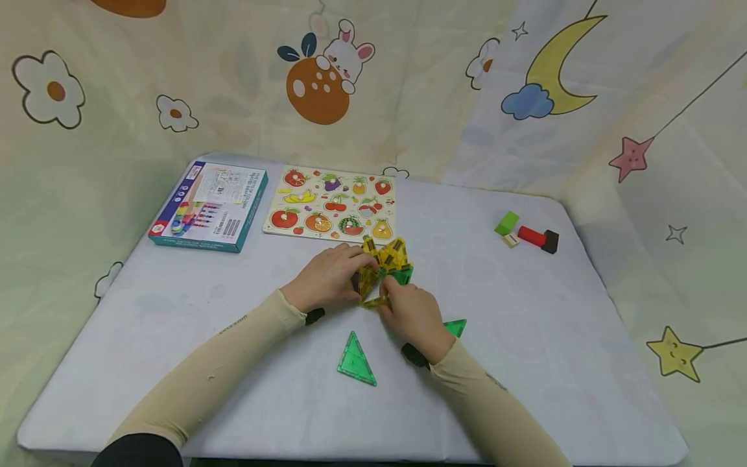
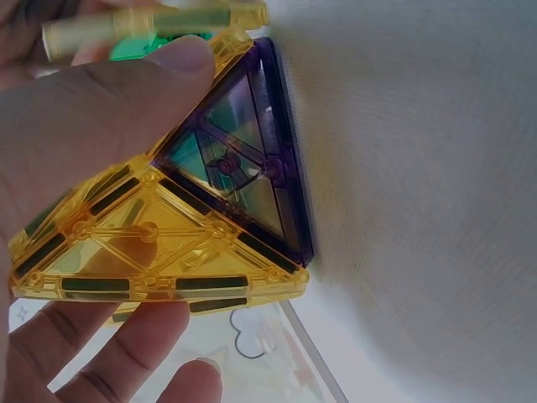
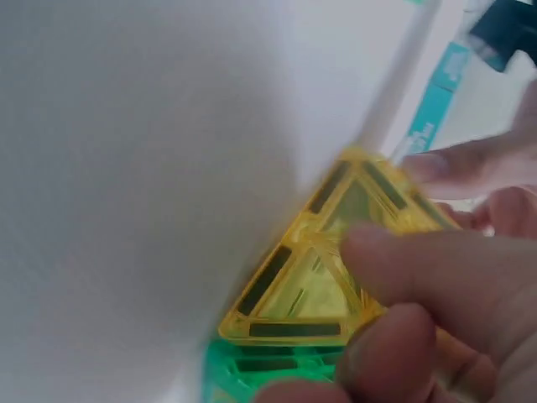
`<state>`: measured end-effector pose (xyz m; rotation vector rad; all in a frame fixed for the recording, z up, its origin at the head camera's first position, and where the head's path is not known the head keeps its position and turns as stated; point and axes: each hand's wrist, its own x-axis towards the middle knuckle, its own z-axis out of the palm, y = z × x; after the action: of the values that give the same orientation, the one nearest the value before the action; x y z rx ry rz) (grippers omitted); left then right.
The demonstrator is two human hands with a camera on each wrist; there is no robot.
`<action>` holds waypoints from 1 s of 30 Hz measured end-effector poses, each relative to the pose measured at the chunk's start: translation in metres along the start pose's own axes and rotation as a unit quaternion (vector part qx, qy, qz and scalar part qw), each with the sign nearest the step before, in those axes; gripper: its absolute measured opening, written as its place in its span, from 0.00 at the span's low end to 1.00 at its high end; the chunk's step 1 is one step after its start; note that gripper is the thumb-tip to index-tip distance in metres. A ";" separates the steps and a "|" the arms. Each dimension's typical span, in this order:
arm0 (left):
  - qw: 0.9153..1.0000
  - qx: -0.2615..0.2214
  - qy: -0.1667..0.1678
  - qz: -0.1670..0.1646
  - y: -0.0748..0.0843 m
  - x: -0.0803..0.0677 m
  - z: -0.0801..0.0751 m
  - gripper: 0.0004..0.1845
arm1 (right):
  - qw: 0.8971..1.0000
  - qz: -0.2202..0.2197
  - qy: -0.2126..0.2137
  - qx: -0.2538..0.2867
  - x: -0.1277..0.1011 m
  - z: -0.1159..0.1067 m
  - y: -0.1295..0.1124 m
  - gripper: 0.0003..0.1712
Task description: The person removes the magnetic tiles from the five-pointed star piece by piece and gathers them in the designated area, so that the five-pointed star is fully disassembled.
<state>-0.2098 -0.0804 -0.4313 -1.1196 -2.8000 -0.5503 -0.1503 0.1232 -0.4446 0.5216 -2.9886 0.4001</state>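
Observation:
A small build of see-through magnetic tiles, mostly yellow tiles [image 1: 395, 253], is on the table between the hands. My left hand [image 1: 331, 280] holds its left side, thumb and fingers on the yellow triangles [image 2: 151, 222]; a purple triangular tile [image 2: 243, 151] joins them. With thumb and fingers, my right hand [image 1: 417, 319] pinches a yellow triangular tile [image 3: 315, 285] at the build's near side. A green tile [image 3: 268, 365] lies along that tile's lower edge. Loose green triangles lie nearby: one tile [image 1: 356, 362] in front, another tile [image 1: 456, 328] partly behind the right wrist.
At the back left is a flat toy box [image 1: 210, 206], beside a fruit puzzle board [image 1: 335, 204] just behind the build. A green block [image 1: 506, 222], a small pale block [image 1: 511, 240] and a red and black piece [image 1: 537, 239] lie back right. Patterned cloth surrounds the white table [image 1: 262, 389].

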 end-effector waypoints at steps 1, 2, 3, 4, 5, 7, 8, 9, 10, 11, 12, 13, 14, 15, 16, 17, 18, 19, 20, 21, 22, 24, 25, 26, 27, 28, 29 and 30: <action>1.000 -0.001 0.002 0.001 0.000 0.000 0.000 0.34 | 1.000 -0.004 -0.003 0.008 -0.002 -0.001 0.001 0.14; 1.000 -0.002 0.003 0.002 -0.001 0.000 0.001 0.33 | 1.000 -0.005 -0.006 0.019 -0.004 -0.002 0.002 0.13; 1.000 -0.003 0.003 0.002 -0.001 -0.001 0.001 0.33 | 1.000 -0.003 -0.010 0.030 -0.006 -0.004 0.003 0.12; 1.000 -0.003 0.003 0.001 -0.001 -0.001 0.001 0.33 | 0.999 0.000 -0.012 0.043 -0.009 -0.005 0.004 0.12; 1.000 -0.003 0.003 0.001 -0.002 -0.001 0.001 0.34 | 0.998 0.004 -0.014 0.059 -0.011 -0.007 0.005 0.12; 1.000 -0.001 0.000 -0.001 -0.002 -0.001 0.001 0.34 | 0.995 0.017 -0.021 0.099 -0.017 -0.012 0.009 0.12; 1.000 -0.001 -0.001 -0.002 -0.002 -0.001 0.000 0.34 | 0.992 0.023 -0.025 0.120 -0.021 -0.015 0.011 0.11; 1.000 -0.002 -0.001 -0.003 -0.001 -0.001 0.000 0.34 | 0.989 0.027 -0.030 0.140 -0.025 -0.018 0.013 0.11; 1.000 -0.001 -0.002 -0.003 -0.002 -0.001 0.000 0.34 | 0.986 0.029 -0.037 0.160 -0.029 -0.020 0.016 0.11; 1.000 -0.002 -0.001 -0.003 -0.002 -0.001 0.000 0.34 | 0.982 0.031 -0.046 0.179 -0.033 -0.023 0.019 0.11; 1.000 -0.003 -0.001 -0.003 -0.002 -0.001 0.000 0.34 | 0.979 0.034 -0.055 0.195 -0.038 -0.026 0.022 0.11; 1.000 -0.004 0.000 -0.003 -0.002 -0.001 0.000 0.34 | 0.975 0.036 -0.066 0.209 -0.042 -0.028 0.025 0.11; 1.000 -0.006 0.001 -0.001 -0.002 -0.001 0.000 0.34 | 0.971 0.038 -0.076 0.222 -0.047 -0.029 0.028 0.11; 1.000 -0.007 0.003 0.000 -0.003 -0.001 -0.001 0.34 | 0.968 0.040 -0.084 0.232 -0.052 -0.030 0.031 0.11; 1.000 -0.007 0.004 0.002 -0.003 -0.001 -0.001 0.34 | 0.965 0.044 -0.092 0.240 -0.057 -0.031 0.035 0.12; 1.000 -0.011 0.006 0.003 -0.003 -0.002 -0.002 0.34 | 0.963 0.048 -0.100 0.247 -0.061 -0.031 0.037 0.12; 1.000 -0.015 0.009 0.004 -0.003 -0.002 -0.003 0.33 | 0.960 0.053 -0.107 0.253 -0.066 -0.031 0.040 0.13; 1.000 -0.017 0.012 0.003 -0.004 -0.002 -0.004 0.34 | 0.958 0.056 -0.116 0.257 -0.070 -0.030 0.043 0.13; 1.000 -0.023 0.019 0.001 -0.004 -0.003 -0.006 0.34 | 0.956 0.058 -0.123 0.262 -0.073 -0.030 0.045 0.13; 0.999 -0.032 0.026 -0.003 -0.004 -0.004 -0.008 0.33 | 0.953 0.059 -0.132 0.266 -0.076 -0.029 0.047 0.14; 0.998 -0.044 0.035 -0.007 -0.005 -0.005 -0.011 0.32 | 0.952 0.059 -0.139 0.267 -0.078 -0.028 0.049 0.14; 0.995 -0.080 0.052 -0.023 -0.008 -0.007 -0.017 0.29 | 0.953 0.057 -0.149 0.259 -0.082 -0.025 0.051 0.14; 0.992 -0.101 0.062 -0.032 -0.011 -0.007 -0.019 0.27 | 0.955 0.058 -0.151 0.251 -0.083 -0.023 0.051 0.15; 0.989 -0.127 0.072 -0.040 -0.014 -0.008 -0.021 0.24 | 0.957 0.059 -0.150 0.240 -0.084 -0.020 0.051 0.15; 0.984 -0.151 0.077 -0.046 -0.018 -0.007 -0.021 0.22 | 0.960 0.064 -0.148 0.227 -0.084 -0.019 0.050 0.16; 0.980 -0.173 0.080 -0.054 -0.021 -0.006 -0.021 0.20 | 0.964 0.069 -0.145 0.212 -0.084 -0.017 0.049 0.16; 0.976 -0.195 0.078 -0.065 -0.025 -0.005 -0.020 0.18 | 0.967 0.075 -0.142 0.200 -0.085 -0.016 0.048 0.17; 0.972 -0.212 0.074 -0.074 -0.030 -0.004 -0.018 0.17 | 0.968 0.082 -0.139 0.190 -0.084 -0.016 0.046 0.18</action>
<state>-0.2280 -0.1096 -0.4244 -0.8788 -2.7184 -1.2378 -0.0863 0.1965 -0.4511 0.3830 -3.2473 1.0078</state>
